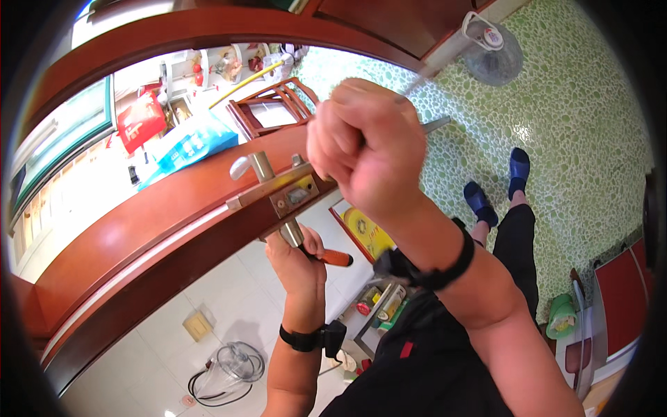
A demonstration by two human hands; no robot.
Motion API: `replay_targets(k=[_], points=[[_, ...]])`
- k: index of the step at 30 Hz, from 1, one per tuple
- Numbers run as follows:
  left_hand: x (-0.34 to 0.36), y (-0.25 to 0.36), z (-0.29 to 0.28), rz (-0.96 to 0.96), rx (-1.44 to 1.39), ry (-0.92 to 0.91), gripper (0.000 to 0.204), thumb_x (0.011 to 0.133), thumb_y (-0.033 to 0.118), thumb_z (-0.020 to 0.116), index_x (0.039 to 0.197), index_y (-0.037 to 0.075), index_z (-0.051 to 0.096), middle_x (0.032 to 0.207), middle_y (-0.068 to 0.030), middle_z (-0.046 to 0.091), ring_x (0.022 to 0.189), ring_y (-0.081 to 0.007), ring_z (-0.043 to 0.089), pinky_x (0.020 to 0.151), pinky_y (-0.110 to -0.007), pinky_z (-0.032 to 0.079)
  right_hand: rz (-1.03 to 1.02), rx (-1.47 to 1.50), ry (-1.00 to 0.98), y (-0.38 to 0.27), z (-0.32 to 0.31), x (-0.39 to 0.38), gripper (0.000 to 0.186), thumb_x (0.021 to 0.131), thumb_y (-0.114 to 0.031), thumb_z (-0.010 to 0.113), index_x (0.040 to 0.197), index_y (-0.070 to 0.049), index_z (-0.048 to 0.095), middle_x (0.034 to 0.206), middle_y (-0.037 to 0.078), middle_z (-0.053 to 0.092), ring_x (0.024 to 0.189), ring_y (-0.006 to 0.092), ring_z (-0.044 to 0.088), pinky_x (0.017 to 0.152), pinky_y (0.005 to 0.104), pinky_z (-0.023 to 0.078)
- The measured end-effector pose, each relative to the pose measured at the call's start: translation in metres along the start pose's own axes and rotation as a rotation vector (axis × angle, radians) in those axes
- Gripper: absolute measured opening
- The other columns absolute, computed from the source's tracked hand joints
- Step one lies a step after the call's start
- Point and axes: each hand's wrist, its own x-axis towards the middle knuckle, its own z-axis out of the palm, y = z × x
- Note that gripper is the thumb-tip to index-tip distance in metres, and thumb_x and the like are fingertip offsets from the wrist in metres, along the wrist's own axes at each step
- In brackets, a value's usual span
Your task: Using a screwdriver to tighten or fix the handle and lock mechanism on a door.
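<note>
A reddish-brown wooden door (160, 285) crosses the view at a slant, with a metal latch plate (295, 197) set in its edge. On its far side a silver lever handle (260, 167) sticks out. My left hand (299, 258) is closed beside the near-side metal handle stem (292, 233), around a tool with an orange, black-tipped handle (337, 258); its working end is hidden. Above the latch, my right hand (368, 142) is raised in a fist, slightly blurred. A grey bar (437, 125) shows just right of that fist; whether the fist holds it is unclear.
Beyond the door lie a red bag (141, 122), a blue bag (198, 144) and a folded wooden stool (272, 110). A clear plastic jug (492, 55) stands on the green pebble-patterned floor (577, 104). A coiled dark hose (229, 372) is at the white wall.
</note>
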Motion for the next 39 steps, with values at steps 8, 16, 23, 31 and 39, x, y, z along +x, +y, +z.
replay_targets(k=[8,16,23,31,39], points=[[-0.002,0.001,0.004,0.014,-0.007,0.016,0.053,0.113,0.049,0.048,0.087,0.004,0.056,0.053,-0.0041,0.041,0.046,-0.0169,0.046,0.042,-0.028,0.037,0.181,-0.126,0.062,-0.023,-0.006,-0.036,0.043,0.106,-0.016,0.058,0.065,-0.006,0.045,0.059,-0.004,0.048,0.051,0.0033,0.039,0.046,0.0268,0.03],[-0.006,-0.001,0.007,0.046,0.036,0.001,0.047,0.11,0.05,0.05,0.083,0.012,0.047,0.055,-0.0036,0.04,0.046,-0.0165,0.041,0.042,-0.029,0.033,0.239,-0.771,-0.022,-0.007,-0.035,-0.076,0.022,0.095,-0.009,0.076,0.116,-0.004,0.07,0.078,0.002,0.064,0.066,0.0064,0.055,0.062,0.0264,0.048],[-0.003,-0.005,0.005,0.06,0.016,-0.011,0.048,0.112,0.049,0.047,0.088,0.008,0.052,0.053,-0.0034,0.041,0.046,-0.0163,0.043,0.042,-0.028,0.034,-0.177,-1.048,-0.123,0.01,-0.029,-0.07,0.042,0.085,-0.011,0.085,0.126,-0.011,0.076,0.094,0.002,0.072,0.067,0.0188,0.068,0.061,0.0324,0.057],[-0.004,-0.009,0.006,0.038,-0.001,0.05,0.042,0.114,0.044,0.044,0.115,0.004,0.058,0.054,-0.003,0.041,0.046,-0.0151,0.043,0.041,-0.028,0.035,-0.319,-1.178,-0.227,0.003,-0.031,-0.061,0.04,0.081,-0.003,0.086,0.12,-0.008,0.078,0.099,0.006,0.074,0.077,0.0232,0.075,0.064,0.0332,0.062],[-0.003,-0.011,0.003,0.087,-0.027,0.033,0.05,0.112,0.044,0.05,0.086,0.002,0.058,0.054,-0.0075,0.048,0.043,-0.0168,0.047,0.04,-0.029,0.038,-0.442,-1.286,-0.301,-0.001,-0.033,-0.053,0.031,0.081,-0.012,0.083,0.111,-0.009,0.076,0.096,0.001,0.07,0.066,0.019,0.07,0.055,0.0319,0.055]])
